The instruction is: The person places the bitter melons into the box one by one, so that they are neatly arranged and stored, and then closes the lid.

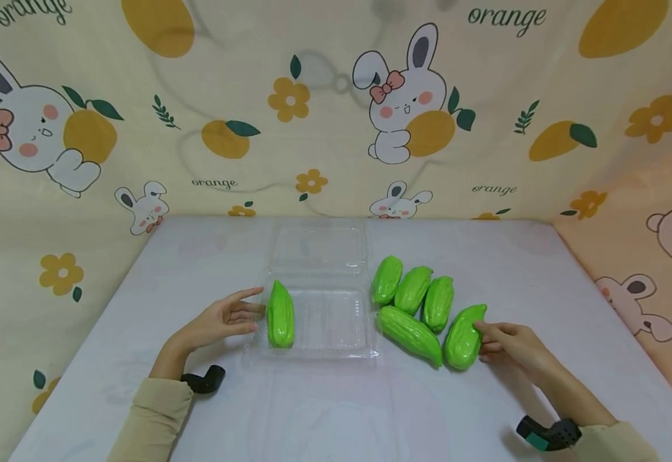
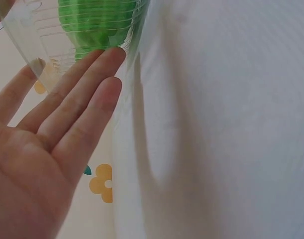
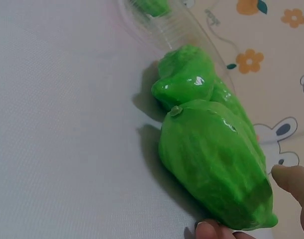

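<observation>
A glossy green bitter melon [image 1: 280,316] with lengthwise ridges lies at the left side of a clear plastic box [image 1: 336,351]. My left hand [image 1: 223,321] is beside the box's left wall, fingers extended; in the left wrist view its fingertips [image 2: 114,57] are right at that wall, with green showing through the plastic. At the right end of a group of bitter melons, my right hand [image 1: 511,346] is at the nearest one [image 1: 464,339]. Its fingertips [image 3: 206,230] reach that melon's side, and its thumb [image 3: 288,177] stands slightly off the surface in the right wrist view.
The box's clear lid [image 1: 318,247] lies folded back behind it. Several more bitter melons [image 1: 413,290] rest close together right of the box, one [image 1: 411,333] lying across their front. Printed cloth [image 1: 324,147] rises behind the white table [image 1: 312,417].
</observation>
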`<control>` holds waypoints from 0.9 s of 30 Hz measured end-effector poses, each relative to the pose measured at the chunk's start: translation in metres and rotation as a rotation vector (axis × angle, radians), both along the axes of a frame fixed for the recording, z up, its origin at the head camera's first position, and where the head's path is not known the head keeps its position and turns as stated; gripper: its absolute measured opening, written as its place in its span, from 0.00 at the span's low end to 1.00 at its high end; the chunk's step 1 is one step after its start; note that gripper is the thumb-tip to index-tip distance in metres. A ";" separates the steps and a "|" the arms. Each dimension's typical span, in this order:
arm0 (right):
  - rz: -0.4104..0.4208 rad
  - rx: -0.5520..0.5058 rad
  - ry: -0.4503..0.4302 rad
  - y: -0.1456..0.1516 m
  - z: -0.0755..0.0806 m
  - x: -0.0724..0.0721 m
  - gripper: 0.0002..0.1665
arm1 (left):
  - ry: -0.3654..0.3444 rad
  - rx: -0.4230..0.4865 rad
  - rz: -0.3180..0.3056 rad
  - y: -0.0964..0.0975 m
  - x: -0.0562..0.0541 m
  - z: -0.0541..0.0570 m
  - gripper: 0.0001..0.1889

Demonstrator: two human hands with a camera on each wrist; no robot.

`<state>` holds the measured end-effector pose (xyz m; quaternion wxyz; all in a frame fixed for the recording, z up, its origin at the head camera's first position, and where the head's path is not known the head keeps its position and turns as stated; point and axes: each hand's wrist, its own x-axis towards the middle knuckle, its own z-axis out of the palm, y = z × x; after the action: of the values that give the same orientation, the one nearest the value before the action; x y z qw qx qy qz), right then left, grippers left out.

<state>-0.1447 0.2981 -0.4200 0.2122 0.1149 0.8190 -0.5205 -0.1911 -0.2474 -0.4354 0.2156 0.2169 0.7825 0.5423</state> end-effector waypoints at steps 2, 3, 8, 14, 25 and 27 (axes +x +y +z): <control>0.002 0.007 0.004 -0.001 0.000 -0.001 0.41 | 0.000 0.000 0.001 0.000 0.000 0.000 0.41; 0.005 0.012 0.007 -0.001 -0.001 -0.001 0.41 | 0.000 0.000 0.002 0.000 0.000 0.000 0.41; 0.009 0.043 0.013 -0.002 -0.001 -0.002 0.41 | 0.000 -0.001 0.003 0.000 0.000 -0.001 0.41; 0.024 0.055 0.014 -0.002 0.001 -0.001 0.41 | 0.006 -0.001 0.001 0.001 0.001 0.001 0.41; 0.049 0.067 0.026 0.001 0.006 -0.003 0.41 | 0.006 -0.007 0.007 0.000 0.000 0.000 0.41; 0.056 0.073 0.027 0.001 0.007 -0.004 0.41 | 0.009 -0.011 0.008 0.000 0.000 0.000 0.41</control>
<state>-0.1485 0.2994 -0.4133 0.2111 0.0926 0.8433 -0.4855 -0.1910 -0.2474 -0.4356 0.2112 0.2148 0.7873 0.5380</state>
